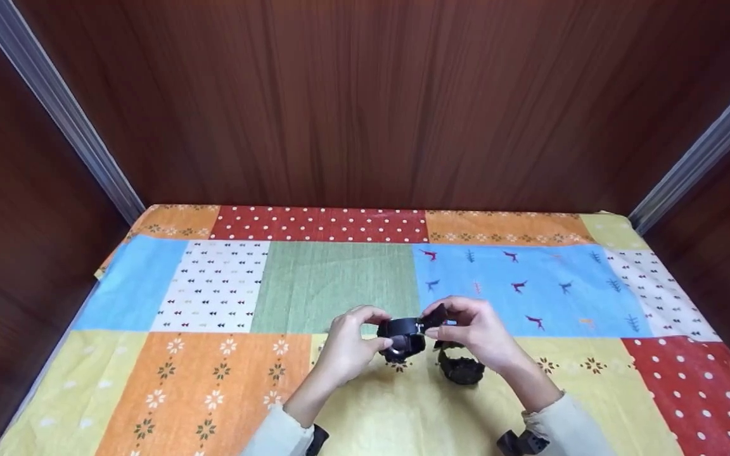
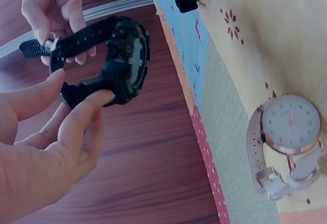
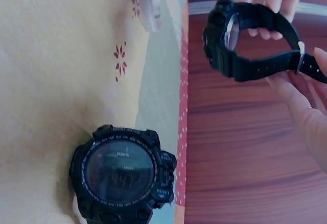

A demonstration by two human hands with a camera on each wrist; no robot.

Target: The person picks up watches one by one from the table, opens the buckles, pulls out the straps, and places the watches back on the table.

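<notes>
Both hands work low in the head view, above the yellow patch of the patchwork cloth [image 1: 339, 278]. Three watches show in all: two black, one pink. One black watch [image 1: 406, 335] is held up off the cloth between the hands. The left hand [image 1: 349, 348] pinches its case and lower strap between thumb and fingers. The right hand [image 1: 476, 332] pinches the strap at the buckle, with the strap's free end sticking out past the fingers. The second black watch [image 3: 122, 175] lies face up on the cloth just beside the right hand, its digital face readable only as blurred digits. The pink watch [image 2: 288, 142], with a round white dial and rose-coloured rim, lies on the cloth under the left hand, its strap buckled in a loop. Dark wood panels [image 1: 371, 95] close in the table on three sides.
</notes>
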